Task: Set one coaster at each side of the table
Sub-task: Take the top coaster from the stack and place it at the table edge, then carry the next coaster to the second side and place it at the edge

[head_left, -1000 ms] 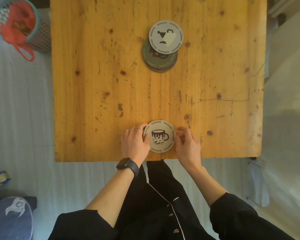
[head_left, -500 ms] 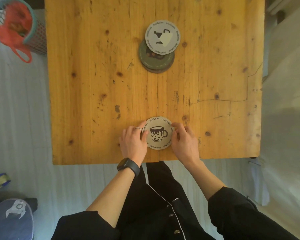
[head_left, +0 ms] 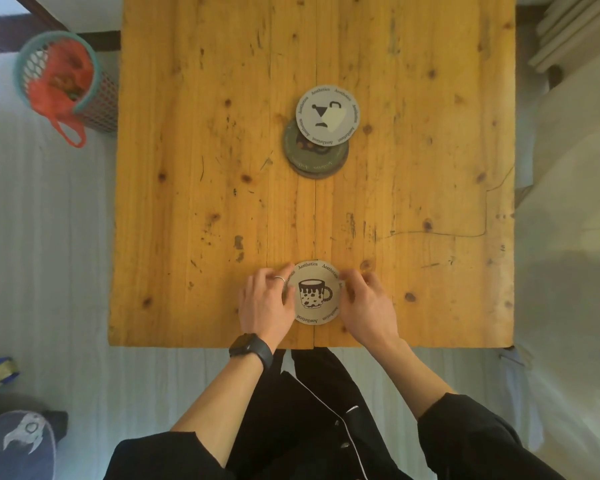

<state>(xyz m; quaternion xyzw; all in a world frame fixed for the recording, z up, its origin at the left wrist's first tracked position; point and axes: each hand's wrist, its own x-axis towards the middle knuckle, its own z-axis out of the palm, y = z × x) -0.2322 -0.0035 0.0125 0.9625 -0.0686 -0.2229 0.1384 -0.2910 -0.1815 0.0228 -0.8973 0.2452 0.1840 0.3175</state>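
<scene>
A round pale coaster with a spotted mug drawing (head_left: 313,293) lies flat on the wooden table (head_left: 222,150), close to its near edge at the middle. My left hand (head_left: 264,304) touches the coaster's left rim with its fingertips, and my right hand (head_left: 367,304) touches its right rim. Further back, near the table's middle, a pale coaster with a cup drawing (head_left: 327,115) lies partly on top of a dark green coaster (head_left: 312,161), with another dark rim showing under that one.
A teal mesh basket with an orange net bag (head_left: 61,83) stands on the floor left of the table. A dark cushion with a white print (head_left: 14,445) lies at the lower left. Pale fabric rises along the table's right side.
The mug coaster stays by the near edge with both hands at its rim. My head has shifted slightly, so the table sits differently in view.
</scene>
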